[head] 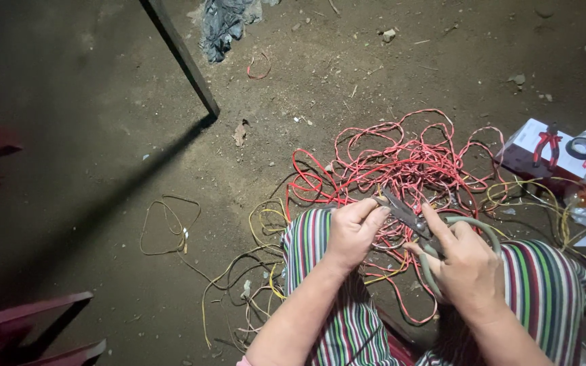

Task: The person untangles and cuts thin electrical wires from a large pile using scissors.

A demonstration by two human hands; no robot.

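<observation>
Scissors [405, 215] in the right hand [466, 268] point up-left toward the left hand [355, 230].

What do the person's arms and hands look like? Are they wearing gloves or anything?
No gloves. Both the left hand and the right hand are bare, with no rings, watch or bracelets that show. The forearms are bare too. Only a tiny bit of pink sleeve peeks in at the bottom edge by the left arm. The nails look short and unpainted.
</observation>
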